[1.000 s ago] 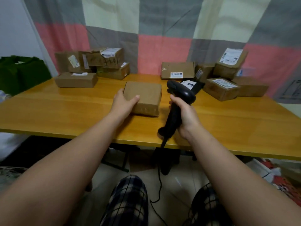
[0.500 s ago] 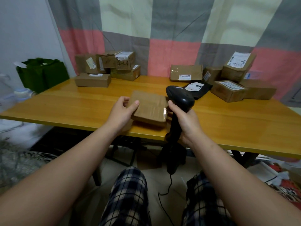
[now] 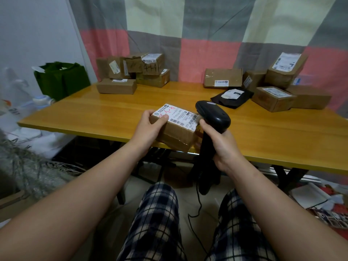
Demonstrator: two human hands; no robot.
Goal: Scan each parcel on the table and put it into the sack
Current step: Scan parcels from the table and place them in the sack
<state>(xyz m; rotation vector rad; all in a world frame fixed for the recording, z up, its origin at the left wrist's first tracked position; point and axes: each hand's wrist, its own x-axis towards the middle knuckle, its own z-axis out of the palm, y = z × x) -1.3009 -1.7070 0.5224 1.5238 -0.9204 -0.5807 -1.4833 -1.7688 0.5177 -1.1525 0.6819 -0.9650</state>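
a checked curtain [image 3: 207,34] of grey, pink and cream squares hangs behind a long wooden tabletop [image 3: 113,117]. at its far right sits a group of brown boxes [image 3: 273,97]: the top one is tilted with a large white printed label facing up, and a flat one standing on edge carries a small white sticker, the print on both too small to read. at the far left lies a stacked heap of boxes [image 3: 116,86], one bearing dark handwritten marks that look like "4+4". a green bag [image 3: 62,80] stands beyond the tabletop's left end. a black plastic mailer [image 3: 222,100] with a crumpled white label lies just in front of the right group. the cardboard parcel [image 3: 177,134] is lifted and tilted over the tabletop's near edge, label side up. the black scanner [image 3: 212,117] stands upright just beside its right end, its cable hanging between the person's knees. the left hand [image 3: 148,129] has the parcel's left end in its grip, thumb on top and fingers curled round the far side. the right hand [image 3: 224,147] has its grip wrapped round the scanner's handle, one fingertip just beside the parcel's right corner. the parcel's white shipping label [image 3: 180,117] shows red handwriting i cannot read, black barcodes along its near edge, and what looks like "ll5" near the right end.
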